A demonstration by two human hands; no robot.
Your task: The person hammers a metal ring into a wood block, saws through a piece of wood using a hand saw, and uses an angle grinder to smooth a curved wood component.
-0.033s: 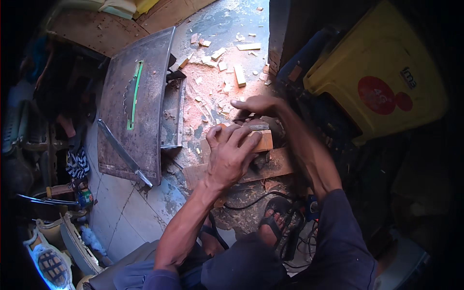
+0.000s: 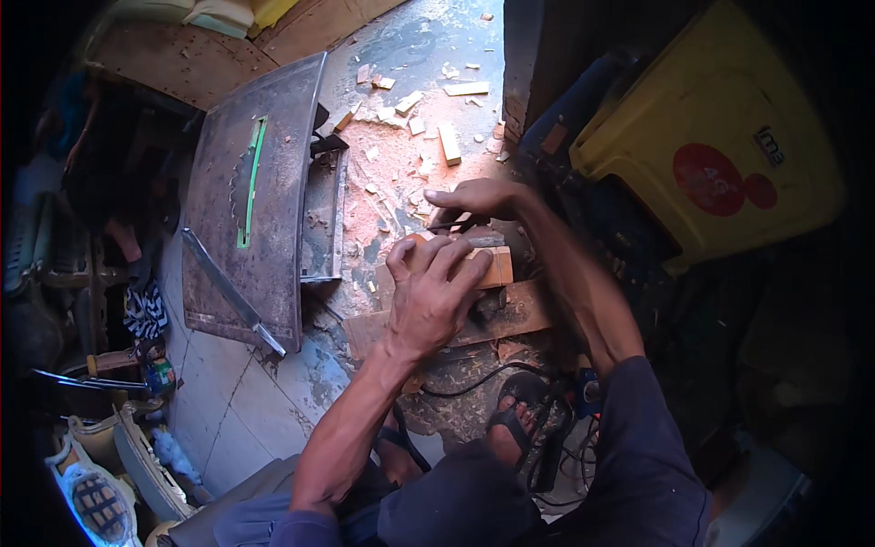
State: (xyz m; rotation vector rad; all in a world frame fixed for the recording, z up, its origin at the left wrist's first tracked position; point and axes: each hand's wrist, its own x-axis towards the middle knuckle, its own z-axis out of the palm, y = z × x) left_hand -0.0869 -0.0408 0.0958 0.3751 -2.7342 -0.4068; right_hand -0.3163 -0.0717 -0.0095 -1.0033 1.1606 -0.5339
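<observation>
The left hand (image 2: 428, 301) is partly closed, palm down, its bent fingers spread over an orange-brown wooden block (image 2: 498, 267) and seeming to hold it; the thumb is mostly hidden underneath. The right hand (image 2: 481, 199) is just beyond, thumb stretched out to the left and the other fingers curled under in shadow, so whether they grasp anything cannot be told. Between the two hands, a narrow greyish piece (image 2: 486, 242) lies along the far side of the block, too covered to identify. The block sits in front of the person, above a flat wooden plank (image 2: 519, 310) near the sandalled foot (image 2: 510, 428). As for progress, sawdust (image 2: 363, 214) and small wooden offcuts (image 2: 450, 144) over the floor suggest that a good deal of cutting is done, while the block, under the hand, looks unfinished; how much shaping is left cannot be judged. The table saw (image 2: 214, 219) to the left, its toothed blade showing beside a green-edged slot, has neither hand near it, and a long metal strip (image 2: 223, 281) lies across its near corner.
</observation>
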